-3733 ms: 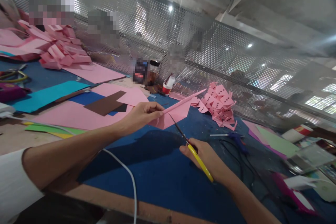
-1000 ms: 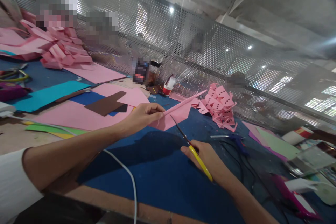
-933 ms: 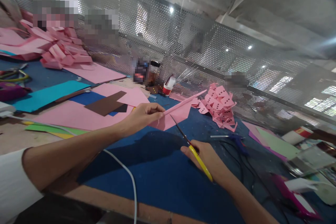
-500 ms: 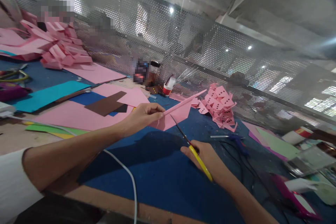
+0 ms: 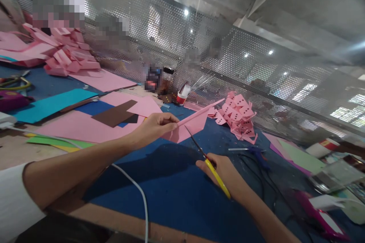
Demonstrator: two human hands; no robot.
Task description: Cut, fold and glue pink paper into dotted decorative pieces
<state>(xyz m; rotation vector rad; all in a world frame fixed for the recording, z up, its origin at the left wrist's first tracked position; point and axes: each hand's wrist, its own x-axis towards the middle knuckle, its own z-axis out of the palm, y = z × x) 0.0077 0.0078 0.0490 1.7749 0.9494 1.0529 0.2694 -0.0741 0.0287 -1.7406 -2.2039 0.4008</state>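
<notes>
My left hand pinches a folded pink paper sheet and holds it up above the blue table mat. My right hand grips yellow-handled scissors. The dark blades point up and left, and their tip meets the lower edge of the pink sheet. Both forearms reach in from the bottom of the view.
A heap of cut pink pieces with punched holes lies just beyond the sheet. Large pink, teal and brown sheets cover the left. A white cable runs under my left arm. A perforated metal screen backs the table. Clutter and black cables fill the right.
Almost nothing differs: the scissors tip sits a little further into the pink sheet's edge, and both hands hold the same places.
</notes>
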